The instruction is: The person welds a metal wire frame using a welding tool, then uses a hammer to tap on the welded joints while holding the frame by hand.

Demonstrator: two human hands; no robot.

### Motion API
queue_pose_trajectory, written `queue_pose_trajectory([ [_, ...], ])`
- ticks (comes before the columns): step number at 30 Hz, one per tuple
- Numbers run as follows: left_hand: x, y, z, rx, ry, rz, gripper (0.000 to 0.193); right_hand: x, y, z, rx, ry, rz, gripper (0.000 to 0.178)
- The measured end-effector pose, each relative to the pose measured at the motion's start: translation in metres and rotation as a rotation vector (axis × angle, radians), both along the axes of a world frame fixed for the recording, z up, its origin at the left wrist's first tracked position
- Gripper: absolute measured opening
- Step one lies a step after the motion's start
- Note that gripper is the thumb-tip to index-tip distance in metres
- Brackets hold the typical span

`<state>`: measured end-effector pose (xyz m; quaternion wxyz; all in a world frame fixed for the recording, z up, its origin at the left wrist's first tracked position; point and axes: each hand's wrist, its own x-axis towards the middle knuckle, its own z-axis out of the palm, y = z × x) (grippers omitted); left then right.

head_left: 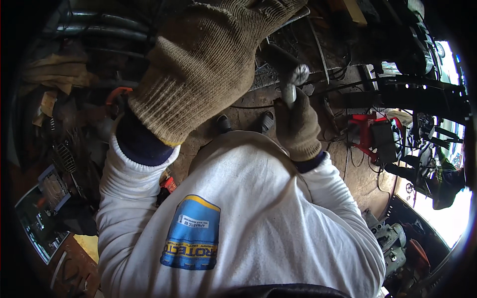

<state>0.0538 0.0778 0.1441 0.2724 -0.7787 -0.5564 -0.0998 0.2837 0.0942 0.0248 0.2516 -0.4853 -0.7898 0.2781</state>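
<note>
My left hand [208, 64], in a brown knit glove, is raised close to the camera. Its fingers reach to the upper right and look closed. A thin metal edge [294, 20] shows just under them, but what they hold is mostly hidden. Lower and to the right, my right hand [300, 126] wears the same kind of glove and is wrapped round a hammer [289, 94]. The hammer's metal handle rises from the fist, and its head, dark with a shiny rounded end, lies below the left fingers.
Beyond the hands is a dark work area with metal rods [319, 49]. A red stand [364, 131] and cables are at the right. Grey machine parts [390, 243] lie lower right. A tool case [37, 223] sits at the left, and a brown cloth [57, 72] farther back.
</note>
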Motion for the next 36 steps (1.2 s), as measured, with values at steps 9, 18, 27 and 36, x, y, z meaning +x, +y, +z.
queue_pose_trajectory([
  [9, 0.006, 0.000, 0.004, 0.017, -0.015, 0.004, 0.018, 0.000, 0.011, 0.007, -0.201, -0.196, -0.028, 0.043],
  [18, 0.002, 0.004, 0.005, 0.124, 0.181, -0.060, 0.022, -0.002, 0.013, -0.010, -0.221, -0.288, 0.008, 0.052],
  [27, -0.001, -0.001, 0.003, 0.136, 0.370, -0.046, 0.013, 0.001, -0.001, 0.020, -0.093, -0.026, 0.051, 0.045],
  [36, 0.000, 0.006, 0.000, 0.147, 0.243, -0.057, 0.022, -0.004, -0.003, 0.012, -0.246, -0.217, 0.126, 0.033],
])
